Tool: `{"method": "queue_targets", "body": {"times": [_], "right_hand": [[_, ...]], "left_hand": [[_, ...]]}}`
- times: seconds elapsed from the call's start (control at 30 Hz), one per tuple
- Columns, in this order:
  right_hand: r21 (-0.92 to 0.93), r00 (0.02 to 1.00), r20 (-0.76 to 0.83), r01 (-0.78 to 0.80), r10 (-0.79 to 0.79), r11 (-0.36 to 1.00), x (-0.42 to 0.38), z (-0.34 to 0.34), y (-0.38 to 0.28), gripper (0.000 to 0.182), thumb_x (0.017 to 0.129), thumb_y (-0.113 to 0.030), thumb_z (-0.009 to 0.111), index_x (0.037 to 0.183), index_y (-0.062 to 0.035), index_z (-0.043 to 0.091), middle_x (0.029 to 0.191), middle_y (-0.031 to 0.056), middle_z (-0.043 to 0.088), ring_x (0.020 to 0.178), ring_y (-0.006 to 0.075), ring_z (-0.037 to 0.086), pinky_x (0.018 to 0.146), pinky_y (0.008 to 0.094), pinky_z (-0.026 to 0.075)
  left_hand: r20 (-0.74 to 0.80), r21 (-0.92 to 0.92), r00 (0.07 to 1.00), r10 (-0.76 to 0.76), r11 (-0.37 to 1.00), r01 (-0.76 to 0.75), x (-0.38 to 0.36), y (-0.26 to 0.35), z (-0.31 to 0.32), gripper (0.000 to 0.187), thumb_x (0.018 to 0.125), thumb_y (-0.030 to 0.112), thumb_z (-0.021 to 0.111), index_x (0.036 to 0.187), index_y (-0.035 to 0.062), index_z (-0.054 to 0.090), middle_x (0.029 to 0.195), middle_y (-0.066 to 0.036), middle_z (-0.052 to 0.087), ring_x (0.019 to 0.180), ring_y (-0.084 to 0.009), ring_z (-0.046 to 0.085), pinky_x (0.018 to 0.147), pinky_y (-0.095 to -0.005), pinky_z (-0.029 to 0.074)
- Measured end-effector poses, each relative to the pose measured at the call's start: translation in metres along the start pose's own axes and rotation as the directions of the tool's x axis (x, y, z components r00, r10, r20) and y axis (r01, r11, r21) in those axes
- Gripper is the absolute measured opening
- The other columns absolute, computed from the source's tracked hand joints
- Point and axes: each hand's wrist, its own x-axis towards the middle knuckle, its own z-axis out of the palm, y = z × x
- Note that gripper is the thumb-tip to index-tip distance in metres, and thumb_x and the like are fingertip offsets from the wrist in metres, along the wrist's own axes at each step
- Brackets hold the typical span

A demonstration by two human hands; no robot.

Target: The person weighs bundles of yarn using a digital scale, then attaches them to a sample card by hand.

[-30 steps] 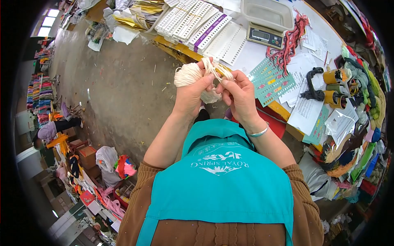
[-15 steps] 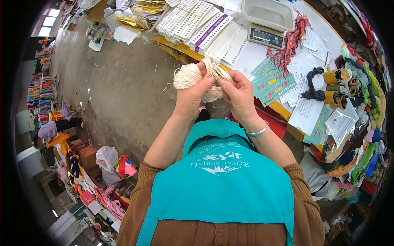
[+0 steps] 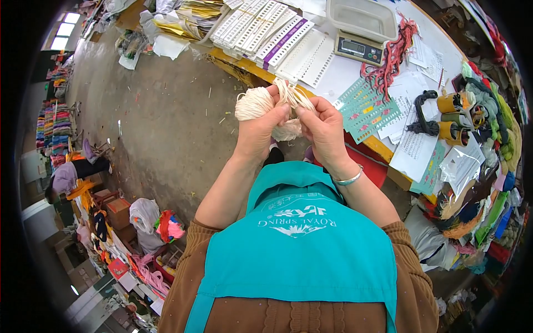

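Observation:
A cream skein of yarn [image 3: 254,104] is held up in front of my apron, between both hands. My left hand [image 3: 262,129] is closed around it, with the bundled part bulging out on the left side. With thumb and fingers pinched together, my right hand [image 3: 326,130] grips the looped strands at the skein's right end. Below the fingers hangs a pale, see-through bunch [image 3: 287,131], partly hidden, whose kind I cannot make out.
The worktable at upper right bears punched cards [image 3: 294,41], a digital scale [image 3: 359,49], a clear plastic tray [image 3: 363,19], red-pink thread [image 3: 388,61], green printed cards [image 3: 366,109] and dark yarn [image 3: 426,114]. Another person [image 3: 69,176] bends at far left near boxes and yarn.
My hands and the skein stay almost in place. The pale bunch below has shifted slightly, and the person at far left has moved a little.

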Motion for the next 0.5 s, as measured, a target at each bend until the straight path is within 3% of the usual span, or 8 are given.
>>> {"method": "queue_targets", "body": {"times": [0.23, 0.5], "right_hand": [[0.027, 1.0, 0.005, 0.015, -0.015, 1.0, 0.0008, 0.0007, 0.0005, 0.007, 0.089, -0.008, 0.06, 0.093, -0.0038, 0.057, 0.065, -0.0047, 0.053, 0.051, -0.0002, 0.041, 0.045, 0.0168, 0.03], [-0.002, 0.999, 0.009, 0.034, -0.034, 0.999, -0.0014, 0.0032, 0.0008, 0.005, 0.09, -0.007, 0.06, 0.093, -0.0037, 0.058, 0.067, -0.0049, 0.054, 0.054, 0.0001, 0.044, 0.048, 0.0169, 0.033]], "left_hand": [[-0.021, -0.015, 1.0, -0.008, 1.0, 0.007, -0.0017, 0.0023, 0.0021, 0.048, 0.084, 0.0, 0.062, 0.13, -0.0044, 0.049, 0.088, 0.001, 0.058, 0.069, -0.0038, 0.047, 0.063, -0.0189, 0.04], [0.005, -0.027, 1.0, -0.03, 0.999, 0.03, -0.0035, 0.0036, 0.0037, 0.054, 0.083, -0.002, 0.061, 0.134, -0.0051, 0.043, 0.113, -0.009, 0.06, 0.096, -0.0103, 0.058, 0.08, -0.0239, 0.047]]}}
